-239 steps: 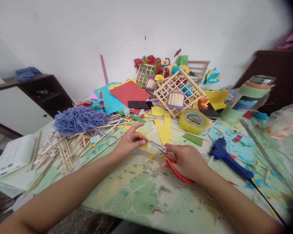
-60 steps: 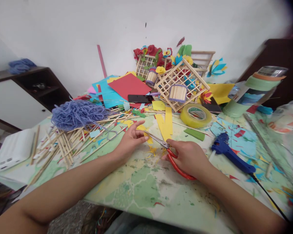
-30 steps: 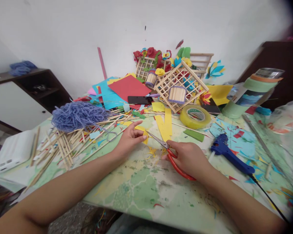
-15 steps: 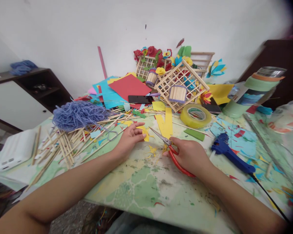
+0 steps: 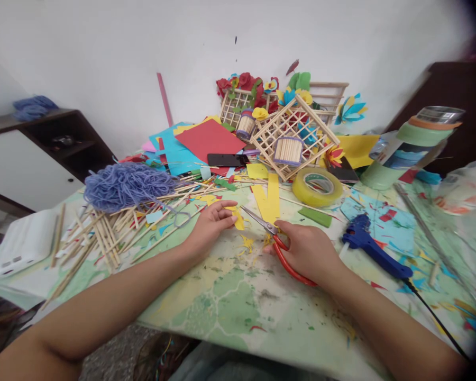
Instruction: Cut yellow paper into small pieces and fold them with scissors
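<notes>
Between thumb and fingers, my left hand (image 5: 211, 227) pinches a small piece of yellow paper (image 5: 239, 218). My right hand (image 5: 307, 251) is closed round the red handles of a pair of scissors (image 5: 264, 223). The scissor tips point up and left, close beside the yellow piece and apart from it; the blades look nearly closed. Thin yellow paper scraps (image 5: 246, 244) lie on the table below the hands. Just beyond the scissors are two longer yellow paper strips (image 5: 273, 198).
Blue-purple yarn (image 5: 129, 186) and loose wooden sticks (image 5: 103, 238) lie to the left. Behind are a black phone (image 5: 227, 160), red paper (image 5: 210, 138) and a stick lattice (image 5: 295, 137). To the right are a tape roll (image 5: 317, 188), a blue glue gun (image 5: 375, 251) and a bottle (image 5: 410, 148).
The yellow piece in my left hand has turned slightly and its outline differs. Both hands stay almost in place, the scissors still in my right hand. The view has shifted slightly.
</notes>
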Demonstrator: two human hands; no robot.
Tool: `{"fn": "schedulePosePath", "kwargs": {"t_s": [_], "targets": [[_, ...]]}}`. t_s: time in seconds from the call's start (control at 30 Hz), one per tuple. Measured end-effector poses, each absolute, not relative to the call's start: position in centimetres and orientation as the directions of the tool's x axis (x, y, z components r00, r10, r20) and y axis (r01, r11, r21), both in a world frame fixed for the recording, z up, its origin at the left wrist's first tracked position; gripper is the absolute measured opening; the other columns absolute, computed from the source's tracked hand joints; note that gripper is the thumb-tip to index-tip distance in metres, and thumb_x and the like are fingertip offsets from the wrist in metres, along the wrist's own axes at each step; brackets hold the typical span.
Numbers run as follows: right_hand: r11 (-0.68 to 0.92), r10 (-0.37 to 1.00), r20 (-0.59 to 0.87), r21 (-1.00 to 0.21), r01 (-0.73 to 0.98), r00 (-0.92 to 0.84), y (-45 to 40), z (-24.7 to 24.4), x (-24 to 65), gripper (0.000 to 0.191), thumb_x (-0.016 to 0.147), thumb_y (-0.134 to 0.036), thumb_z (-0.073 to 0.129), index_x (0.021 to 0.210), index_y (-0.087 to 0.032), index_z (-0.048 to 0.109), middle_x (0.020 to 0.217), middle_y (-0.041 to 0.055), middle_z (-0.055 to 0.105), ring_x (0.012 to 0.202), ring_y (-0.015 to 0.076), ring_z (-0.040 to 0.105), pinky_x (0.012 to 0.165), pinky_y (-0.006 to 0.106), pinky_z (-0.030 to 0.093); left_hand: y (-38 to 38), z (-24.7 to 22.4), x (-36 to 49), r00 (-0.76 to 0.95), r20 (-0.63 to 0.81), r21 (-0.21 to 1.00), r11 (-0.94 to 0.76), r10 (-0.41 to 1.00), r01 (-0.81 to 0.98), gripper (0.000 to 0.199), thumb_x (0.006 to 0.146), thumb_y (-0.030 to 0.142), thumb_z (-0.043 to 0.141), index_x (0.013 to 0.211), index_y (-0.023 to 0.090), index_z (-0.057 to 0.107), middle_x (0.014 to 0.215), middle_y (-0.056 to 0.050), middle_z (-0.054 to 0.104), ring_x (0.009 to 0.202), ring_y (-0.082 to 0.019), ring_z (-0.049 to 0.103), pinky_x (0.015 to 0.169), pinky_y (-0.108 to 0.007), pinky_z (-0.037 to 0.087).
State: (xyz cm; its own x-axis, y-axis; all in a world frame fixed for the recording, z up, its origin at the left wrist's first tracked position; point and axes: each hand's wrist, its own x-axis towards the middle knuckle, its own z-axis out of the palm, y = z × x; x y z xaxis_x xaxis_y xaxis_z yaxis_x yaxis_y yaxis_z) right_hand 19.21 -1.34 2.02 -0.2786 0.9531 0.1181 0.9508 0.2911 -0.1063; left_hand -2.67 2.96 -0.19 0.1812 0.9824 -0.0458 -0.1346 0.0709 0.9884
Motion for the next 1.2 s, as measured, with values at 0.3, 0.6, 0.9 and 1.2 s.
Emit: {"fn": "schedulePosePath", "kwargs": {"t_s": [0.3,0.6,0.9,1.2], "targets": [[0.355,0.931,0.134,-0.122,0.927,-0.339,-1.43,1.69,19.24,0.053,0.076,-0.064,0.048,0.107,-0.022,0.060,0.076,0.0040,0.070,0.069,0.0214,0.064,0.053,0.027,0.033,3.01,-0.26,-2.67,0.173,-0.024,0.995,0.040,0.985,-0.094,0.046,0.068,0.026,0.069,0.112,0.019,0.054,0.072,0.001,0.060,0.066,-0.011,0.055,0.063,-0.023,0.039],[0.356,0.930,0.138,-0.104,0.929,-0.341,-1.35,1.69,19.29,0.055,0.076,-0.065,0.047,0.108,-0.022,0.060,0.076,0.0038,0.070,0.070,0.0222,0.064,0.054,0.027,0.033,3.04,-0.25,-2.69,0.174,-0.026,0.993,0.045,0.984,-0.111,0.044,0.068,0.023,0.069,0.109,0.018,0.056,0.073,0.001,0.058,0.067,-0.010,0.055,0.062,-0.021,0.041],[0.321,0.943,0.132,-0.116,0.940,-0.306,-1.16,1.98,19.22,0.053,0.078,-0.063,0.044,0.106,-0.021,0.061,0.075,0.0046,0.069,0.068,0.0211,0.063,0.053,0.027,0.031,2.99,-0.44,-2.60,0.181,-0.056,0.975,0.093,0.982,-0.201,0.038,0.067,0.019,0.070,0.104,0.019,0.062,0.089,-0.001,0.056,0.075,-0.010,0.061,0.079,-0.029,0.051],[0.343,0.933,0.155,-0.114,0.932,-0.324,-1.33,1.85,19.35,0.042,0.081,-0.053,0.046,0.106,-0.021,0.060,0.076,0.0044,0.069,0.068,0.0208,0.063,0.054,0.026,0.031,2.82,0.01,-2.34,0.136,-0.163,0.955,0.191,0.977,-0.227,0.021,0.065,0.017,0.071,0.084,0.016,0.063,0.086,-0.003,0.065,0.077,-0.015,0.067,0.078,-0.029,0.050]]}}
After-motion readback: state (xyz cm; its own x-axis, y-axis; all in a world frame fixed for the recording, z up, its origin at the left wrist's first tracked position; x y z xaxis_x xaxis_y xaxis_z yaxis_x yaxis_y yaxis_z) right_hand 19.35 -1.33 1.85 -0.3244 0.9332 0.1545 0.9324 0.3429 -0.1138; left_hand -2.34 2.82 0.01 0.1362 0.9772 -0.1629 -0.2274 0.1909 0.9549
